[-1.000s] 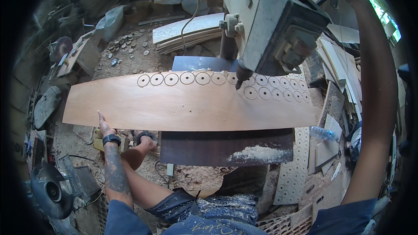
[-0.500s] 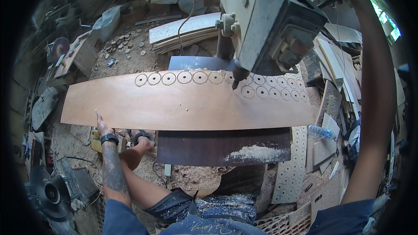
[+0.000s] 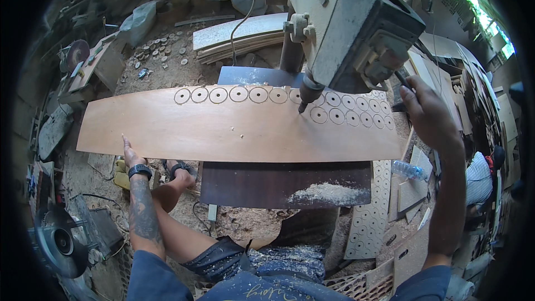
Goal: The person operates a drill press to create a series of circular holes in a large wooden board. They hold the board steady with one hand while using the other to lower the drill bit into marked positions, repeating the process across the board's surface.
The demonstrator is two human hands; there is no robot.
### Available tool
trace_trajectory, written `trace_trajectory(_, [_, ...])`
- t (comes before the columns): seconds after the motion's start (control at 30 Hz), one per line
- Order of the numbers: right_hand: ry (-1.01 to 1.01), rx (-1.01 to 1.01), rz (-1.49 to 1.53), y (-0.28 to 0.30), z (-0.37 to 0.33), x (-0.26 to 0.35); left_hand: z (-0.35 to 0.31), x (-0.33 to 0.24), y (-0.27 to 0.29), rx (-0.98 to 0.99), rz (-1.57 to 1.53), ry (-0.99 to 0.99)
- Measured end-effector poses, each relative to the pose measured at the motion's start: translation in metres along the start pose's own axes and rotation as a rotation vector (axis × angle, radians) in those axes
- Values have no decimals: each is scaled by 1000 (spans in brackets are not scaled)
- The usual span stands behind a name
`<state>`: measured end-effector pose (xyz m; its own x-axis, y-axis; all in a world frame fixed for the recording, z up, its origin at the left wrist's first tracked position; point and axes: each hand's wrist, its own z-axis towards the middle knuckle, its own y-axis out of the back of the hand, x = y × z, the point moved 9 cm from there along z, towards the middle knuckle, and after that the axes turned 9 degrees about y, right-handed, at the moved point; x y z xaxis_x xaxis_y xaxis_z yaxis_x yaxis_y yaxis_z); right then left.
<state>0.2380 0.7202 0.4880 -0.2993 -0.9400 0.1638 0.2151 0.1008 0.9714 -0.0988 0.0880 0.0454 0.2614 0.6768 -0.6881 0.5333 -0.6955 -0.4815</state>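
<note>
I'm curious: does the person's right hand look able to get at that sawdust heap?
Probably yes, if it lets go first: the right hand grips the drill press handle. The sawdust heap lies uncovered on the dark table, nearer the person than the curved wooden board.

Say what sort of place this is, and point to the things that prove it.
Probably a woodworking shop: a drill press stands over a long board marked with ring-shaped cuts, with a heap of sawdust nearby.
</note>
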Motion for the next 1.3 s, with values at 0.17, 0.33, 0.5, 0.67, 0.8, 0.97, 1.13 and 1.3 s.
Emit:
trace_trajectory(0.17, [-38,-94,112,-22,-10,-12,4,-1,-4,70,-10,-23])
trace_trajectory(0.33, [-150,-69,338,-48,-12,-30,19,-4,4,116,-7,22])
trace_trajectory(0.5, [-317,0,849,-94,-18,-46,33,-25,15,77,-2,82])
trace_trajectory(0.67, [-291,-49,965,-125,-11,-49,54,-27,29,30,33,62])
trace_trajectory(0.8, [-195,-152,953,-146,-5,-61,66,-26,30,82,34,57])
trace_trajectory(0.97, [-91,-300,828,-167,3,-79,63,-28,31,58,51,62])
trace_trajectory(1.13, [-90,-376,702,-174,10,-75,59,-29,32,20,48,47])
trace_trajectory(1.3, [-11,-520,545,-172,16,-72,54,-29,30,27,35,32])
